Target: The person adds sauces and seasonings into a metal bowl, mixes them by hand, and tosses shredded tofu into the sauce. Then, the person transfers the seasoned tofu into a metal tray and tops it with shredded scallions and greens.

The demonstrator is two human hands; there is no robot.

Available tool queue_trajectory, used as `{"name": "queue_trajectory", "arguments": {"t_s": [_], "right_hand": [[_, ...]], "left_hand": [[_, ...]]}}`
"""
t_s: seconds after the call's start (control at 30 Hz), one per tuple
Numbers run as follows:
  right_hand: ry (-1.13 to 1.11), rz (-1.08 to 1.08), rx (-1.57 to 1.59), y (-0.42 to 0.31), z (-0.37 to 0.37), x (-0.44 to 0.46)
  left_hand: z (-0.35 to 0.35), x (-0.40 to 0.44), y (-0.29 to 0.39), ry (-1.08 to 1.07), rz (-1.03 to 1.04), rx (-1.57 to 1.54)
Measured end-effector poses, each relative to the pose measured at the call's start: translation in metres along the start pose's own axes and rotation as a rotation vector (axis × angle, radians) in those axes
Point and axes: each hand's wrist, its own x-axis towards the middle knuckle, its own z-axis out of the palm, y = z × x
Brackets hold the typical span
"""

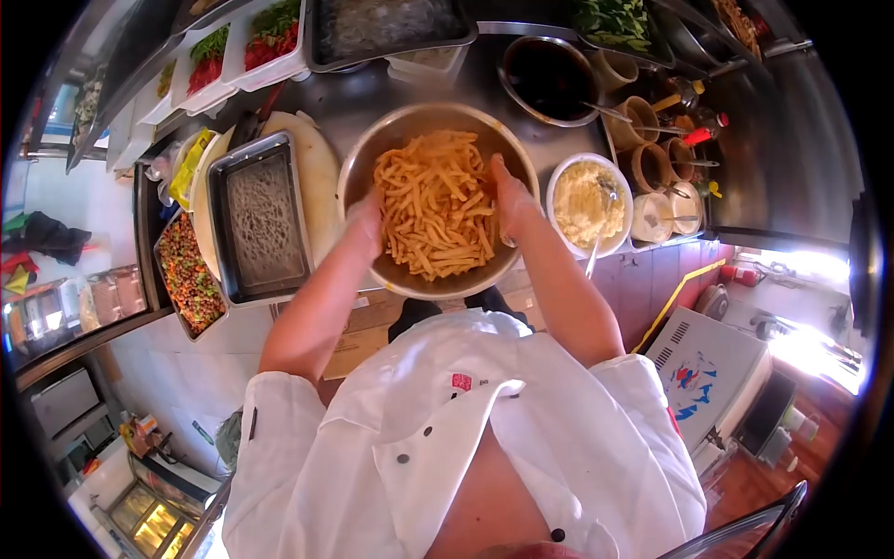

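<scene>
Viewed nearest, at six o'clock, a white jacket (410, 401) with dark buttons. Found the left hand (369, 222) inside a metal bowl (360, 166), at nine o'clock, and the right hand (509, 200) inside it at three o'clock, both seemingly in thin clear gloves. Located a heap of yellow fry-like strips (438, 205) in that bowl, between the two hands. Could not tell whether wide or narrow for the fingers of either hand, given partial concealment against the heap.

Recorded just beside the metal bowl, at three o'clock, a white bowl (551, 207) of pale mash (581, 203) with a spoon (596, 250); at nine o'clock, a metal tray (221, 233) on a pale round board (321, 172).

Noted farther out: at half past one, dark liquid (548, 79); toward two o'clock, brown pots (649, 168); toward ten o'clock, white containers (272, 73) of red and green food (270, 47).
</scene>
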Motion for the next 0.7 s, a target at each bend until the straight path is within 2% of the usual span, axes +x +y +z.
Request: {"name": "queue_trajectory", "arguments": {"t_s": [0.07, 0.13, 0.2, 0.27, 0.37, 0.47, 0.53, 0.57, 0.67, 0.7], "right_hand": [[0.216, -0.005, -0.082, 0.020, -0.003, 0.009], [0.368, 0.154, -0.034, 0.037, 0.003, 0.024], [0.327, 0.275, 0.084, 0.046, 0.013, 0.026], [0.114, 0.262, 0.206, 0.043, 0.027, 0.020], [-0.199, 0.246, 0.397, 0.041, 0.038, 0.004], [-0.074, 0.054, 0.225, 0.030, 0.041, -0.010], [-0.108, 0.027, 0.209, 0.030, 0.038, -0.011], [-0.127, 0.014, 0.202, 0.029, 0.036, -0.012], [-0.146, -0.023, 0.200, 0.017, 0.029, -0.014], [-0.150, -0.027, 0.199, 0.015, 0.025, -0.015]], "left_hand": [[-0.024, 0.053, -0.052, 0.079, 0.010, -0.074], [-0.018, 0.077, -0.077, 0.079, -0.012, -0.107], [-0.003, 0.076, -0.088, 0.013, -0.075, -0.107], [0.021, 0.049, -0.069, -0.122, -0.162, -0.073], [0.040, 0.003, -0.037, -0.249, -0.140, -0.044], [0.043, -0.021, -0.019, -0.287, -0.067, -0.040], [0.047, -0.028, -0.006, -0.257, -0.028, 0.018], [0.050, -0.033, -0.001, -0.320, 0.004, 0.049], [0.041, -0.039, 0.015, -0.358, 0.229, 0.292], [0.035, -0.044, 0.018, -0.330, 0.194, 0.260]]}}
